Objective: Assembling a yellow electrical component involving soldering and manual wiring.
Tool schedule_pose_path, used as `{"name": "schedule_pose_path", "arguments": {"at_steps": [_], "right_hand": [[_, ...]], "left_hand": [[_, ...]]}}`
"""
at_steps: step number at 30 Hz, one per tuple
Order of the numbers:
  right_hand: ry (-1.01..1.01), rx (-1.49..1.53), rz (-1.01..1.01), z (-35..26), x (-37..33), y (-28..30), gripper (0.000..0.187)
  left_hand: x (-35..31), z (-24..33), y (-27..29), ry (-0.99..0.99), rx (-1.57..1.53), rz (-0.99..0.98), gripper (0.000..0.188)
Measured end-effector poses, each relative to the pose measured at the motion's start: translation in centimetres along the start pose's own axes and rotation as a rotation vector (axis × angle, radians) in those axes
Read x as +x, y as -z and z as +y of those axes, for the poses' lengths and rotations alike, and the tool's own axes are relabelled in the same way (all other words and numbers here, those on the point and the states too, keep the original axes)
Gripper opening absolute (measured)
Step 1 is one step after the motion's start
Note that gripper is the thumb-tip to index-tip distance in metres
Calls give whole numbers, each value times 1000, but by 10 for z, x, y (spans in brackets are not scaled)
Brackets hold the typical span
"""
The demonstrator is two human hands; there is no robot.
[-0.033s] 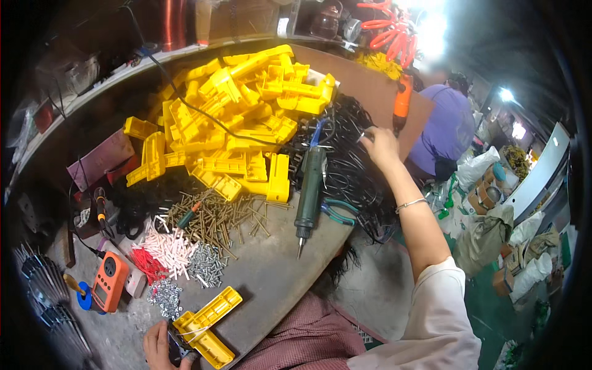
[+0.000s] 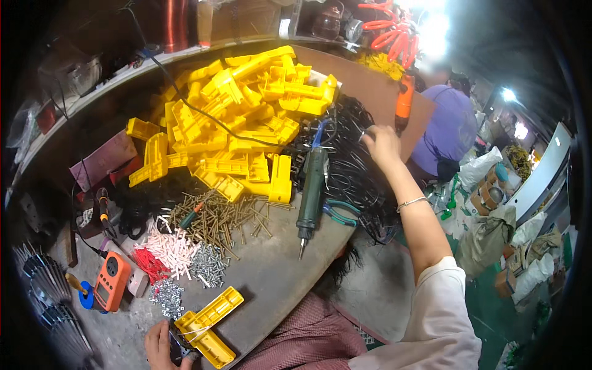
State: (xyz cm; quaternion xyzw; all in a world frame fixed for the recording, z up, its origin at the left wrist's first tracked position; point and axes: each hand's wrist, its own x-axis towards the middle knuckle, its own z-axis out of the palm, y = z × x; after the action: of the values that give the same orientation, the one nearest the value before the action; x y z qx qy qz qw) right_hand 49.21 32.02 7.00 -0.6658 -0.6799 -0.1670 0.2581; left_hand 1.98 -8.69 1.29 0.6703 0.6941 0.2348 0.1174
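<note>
At the lower left, my left hand [image 2: 161,346] grips a yellow plastic housing [image 2: 213,316] by its black end piece. The housing is an open, ribbed shell with a long arm, and a thin pale wire crosses it. My right arm reaches forward to a heap of black cables [image 2: 345,166]. There my right hand [image 2: 383,147] is closed in a pinch at the heap's right edge, apparently on a cable; its fingertips show only in part. Between the hands a dark green electric screwdriver [image 2: 313,185] hangs bit downward, beside teal-handled pliers [image 2: 340,213].
Yellow housings [image 2: 228,117] are piled at the back. Nearer lie brass-coloured screws [image 2: 225,216], pale pink sleeves [image 2: 176,250], silver screws [image 2: 208,265], nuts [image 2: 166,297] and red pieces [image 2: 151,264]. An orange meter [image 2: 112,280] stands left. An orange tool [image 2: 404,102] hangs near a person in purple [image 2: 444,126].
</note>
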Motion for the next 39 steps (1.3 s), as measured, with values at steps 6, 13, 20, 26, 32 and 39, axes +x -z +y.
{"name": "schedule_pose_path", "arguments": {"at_steps": [6,13,20,26,32,39], "right_hand": [[4,155,339,1,28,0,20],[-95,532,-144,19,43,27,27],[-1,51,-277,-6,32,22,38],[129,143,328,-12,45,4,26],[-58,148,649,-3,82,12,30],[-80,1467,-419,-58,21,79,19]], "left_hand": [[-5,2,-1,18,13,27,67],[-7,5,1,61,62,22,69],[-4,14,4,30,130,26,68],[-12,14,4,7,136,145,65],[-24,16,11,1,146,231,57],[-20,33,4,-29,53,303,44]]}}
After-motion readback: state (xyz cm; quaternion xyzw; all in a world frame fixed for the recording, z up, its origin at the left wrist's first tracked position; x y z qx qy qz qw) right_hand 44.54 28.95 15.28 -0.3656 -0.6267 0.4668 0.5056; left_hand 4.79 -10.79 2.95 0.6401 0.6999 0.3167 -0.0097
